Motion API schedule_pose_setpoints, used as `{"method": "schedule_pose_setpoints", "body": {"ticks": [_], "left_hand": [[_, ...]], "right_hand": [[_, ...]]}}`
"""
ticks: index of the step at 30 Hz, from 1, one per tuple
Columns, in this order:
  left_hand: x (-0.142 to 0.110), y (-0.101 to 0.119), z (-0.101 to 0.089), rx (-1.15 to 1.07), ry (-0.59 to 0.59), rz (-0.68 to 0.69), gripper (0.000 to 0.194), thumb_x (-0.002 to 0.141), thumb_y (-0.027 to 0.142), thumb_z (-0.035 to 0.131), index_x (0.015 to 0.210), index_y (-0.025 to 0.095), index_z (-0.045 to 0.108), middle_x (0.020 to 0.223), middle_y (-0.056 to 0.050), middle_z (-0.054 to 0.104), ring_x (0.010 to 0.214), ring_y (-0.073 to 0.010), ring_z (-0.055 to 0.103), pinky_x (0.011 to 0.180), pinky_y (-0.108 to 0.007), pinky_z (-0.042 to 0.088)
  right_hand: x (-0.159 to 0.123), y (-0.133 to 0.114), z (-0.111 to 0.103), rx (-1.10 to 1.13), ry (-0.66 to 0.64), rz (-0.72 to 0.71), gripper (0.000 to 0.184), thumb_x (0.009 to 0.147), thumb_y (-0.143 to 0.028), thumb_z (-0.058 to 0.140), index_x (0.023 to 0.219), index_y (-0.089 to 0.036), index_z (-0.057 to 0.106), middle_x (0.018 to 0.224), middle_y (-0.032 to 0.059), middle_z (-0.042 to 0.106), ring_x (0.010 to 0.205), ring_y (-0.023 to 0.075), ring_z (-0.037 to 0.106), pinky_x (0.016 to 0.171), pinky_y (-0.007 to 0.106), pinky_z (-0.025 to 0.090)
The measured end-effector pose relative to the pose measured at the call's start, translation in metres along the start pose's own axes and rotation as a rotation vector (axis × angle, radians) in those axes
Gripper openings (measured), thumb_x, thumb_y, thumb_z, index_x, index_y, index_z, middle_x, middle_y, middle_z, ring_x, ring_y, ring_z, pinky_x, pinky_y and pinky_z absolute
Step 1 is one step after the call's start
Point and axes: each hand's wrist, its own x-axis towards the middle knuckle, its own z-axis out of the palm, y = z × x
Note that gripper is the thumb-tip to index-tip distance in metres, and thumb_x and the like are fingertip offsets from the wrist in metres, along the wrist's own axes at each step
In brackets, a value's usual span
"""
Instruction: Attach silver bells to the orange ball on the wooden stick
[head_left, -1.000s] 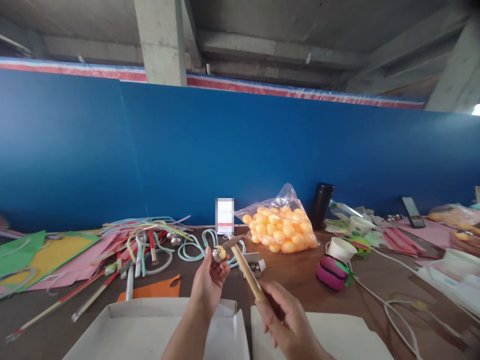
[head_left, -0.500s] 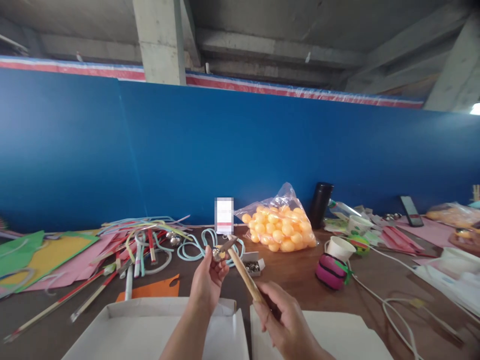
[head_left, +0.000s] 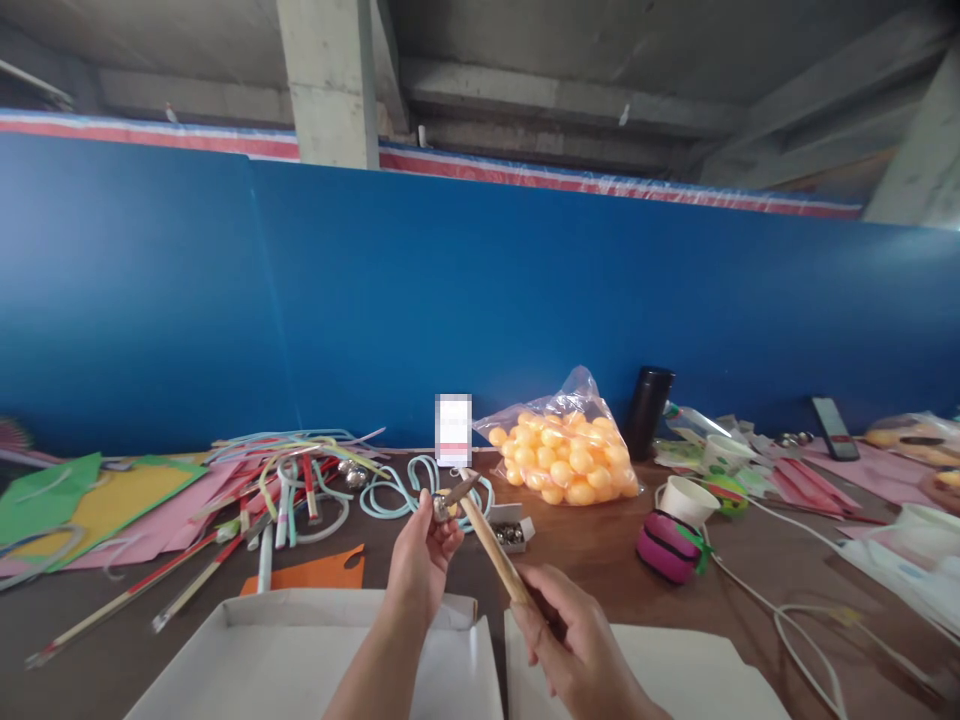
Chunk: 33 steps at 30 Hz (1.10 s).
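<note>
My left hand [head_left: 421, 560] is raised above the white box and pinches a small shiny silver ball [head_left: 440, 508] between thumb and fingers. A yellowish patch shows beside the ball; I cannot make out what it is. My right hand [head_left: 566, 635] is wrapped round the wooden handle of a hammer [head_left: 496, 555]. The hammer's dark, pointed head reaches left to the ball; whether the two touch I cannot tell. Just behind the handle stands a small open box [head_left: 521, 530] with several shiny metal pieces in it.
A shallow white box [head_left: 300, 655] lies in front of me. Further back are a clear bag of orange balls [head_left: 562, 460], pale blue tubing [head_left: 386, 500], mixed sticks [head_left: 199, 590] and coloured paper [head_left: 161, 510]. To the right stand a black bottle [head_left: 649, 410], paper cup [head_left: 686, 500] and magenta pouch [head_left: 670, 547].
The view has shifted slightly, so everything sits a little further right. Both hands keep their grips, with the hammer head still at the silver ball.
</note>
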Motion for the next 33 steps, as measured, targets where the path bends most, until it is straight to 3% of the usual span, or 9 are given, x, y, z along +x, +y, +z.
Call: {"method": "schedule_pose_setpoints", "body": {"ticks": [8,13,17,24,33], "left_hand": [[-0.0008,-0.0007,-0.0008,0.004,-0.017,0.015,0.021,0.074,0.03,0.068,0.079,0.012,0.059,0.066,-0.003,0.061,0.054,-0.0084,0.057,0.053,-0.02,0.053],[-0.0003,0.0002,-0.0001,0.02,-0.028,0.038,0.023,0.075,0.032,0.067,0.082,0.011,0.061,0.069,-0.005,0.062,0.055,-0.0083,0.056,0.053,-0.02,0.052],[0.0005,-0.0002,-0.001,0.019,-0.033,0.046,0.026,0.075,0.032,0.067,0.09,0.011,0.063,0.066,-0.003,0.059,0.056,-0.0083,0.055,0.055,-0.021,0.053],[-0.0003,0.0001,-0.0007,0.019,-0.025,0.049,0.028,0.075,0.034,0.067,0.088,0.01,0.063,0.073,-0.006,0.062,0.058,-0.0089,0.057,0.056,-0.021,0.053],[0.0006,-0.0007,-0.0033,0.008,-0.039,0.048,0.026,0.076,0.031,0.066,0.094,0.011,0.064,0.07,-0.003,0.06,0.057,-0.0074,0.056,0.057,-0.02,0.054]], "right_hand": [[-0.0003,-0.0027,-0.0024,-0.007,-0.045,-0.006,0.037,0.085,-0.044,0.05,0.111,-0.019,0.057,0.075,0.0017,0.052,0.052,0.0098,0.051,0.039,0.016,0.041],[-0.0001,-0.0021,-0.0022,0.014,0.018,-0.01,0.038,0.086,-0.045,0.049,0.113,-0.02,0.057,0.074,0.0018,0.052,0.05,0.0099,0.05,0.036,0.016,0.04],[0.001,-0.003,-0.0029,0.005,-0.028,0.008,0.038,0.085,-0.045,0.051,0.112,-0.019,0.057,0.076,0.0025,0.053,0.051,0.0101,0.051,0.036,0.016,0.041],[0.0004,-0.004,-0.0029,0.03,0.099,0.026,0.038,0.086,-0.046,0.049,0.108,-0.018,0.058,0.068,0.0008,0.053,0.044,0.0082,0.046,0.034,0.016,0.036],[-0.0007,0.0009,-0.0035,-0.058,-0.049,-0.092,0.032,0.087,-0.038,0.05,0.112,-0.02,0.058,0.083,0.0045,0.058,0.056,0.011,0.054,0.049,0.02,0.048]]}}
